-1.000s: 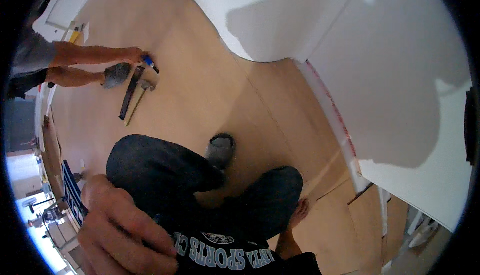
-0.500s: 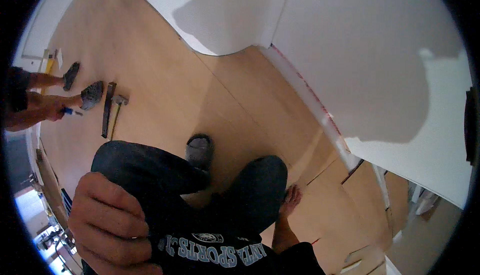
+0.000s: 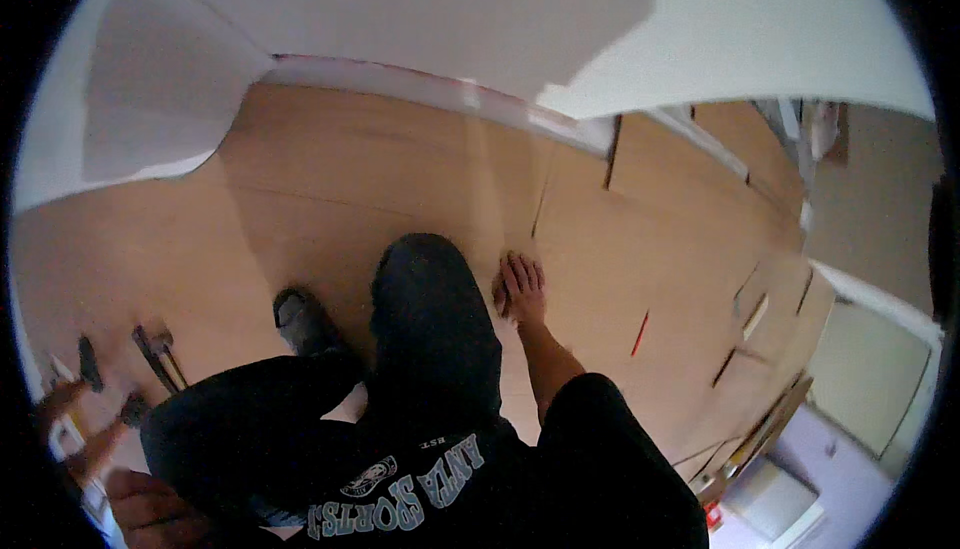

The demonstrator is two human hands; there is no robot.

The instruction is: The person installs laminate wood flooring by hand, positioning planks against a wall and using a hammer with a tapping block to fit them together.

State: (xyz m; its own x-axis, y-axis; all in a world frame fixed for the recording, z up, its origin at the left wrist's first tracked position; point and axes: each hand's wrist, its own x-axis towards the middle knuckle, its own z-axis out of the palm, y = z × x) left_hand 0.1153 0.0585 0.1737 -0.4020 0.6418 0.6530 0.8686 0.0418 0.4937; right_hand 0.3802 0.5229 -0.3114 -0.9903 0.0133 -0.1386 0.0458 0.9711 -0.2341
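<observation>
The right hand (image 3: pixel 520 287) rests palm down, fingers extended and slightly apart, on the wood-plank floor (image 3: pixel 450 179), which spreads out all around it. Just beyond its fingertips runs a short dark seam (image 3: pixel 541 209), with the white wall (image 3: pixel 430 9) farther off. To that hand's right, well apart, lies a slim red stick (image 3: pixel 640 334). The left hand (image 3: pixel 150 511) is blurred beside the left knee (image 3: pixel 185 434); whether it grips anything I cannot tell. Beyond it on the floor, a claw hammer (image 3: pixel 172 357) lies alongside a dark bar (image 3: pixel 152 352).
</observation>
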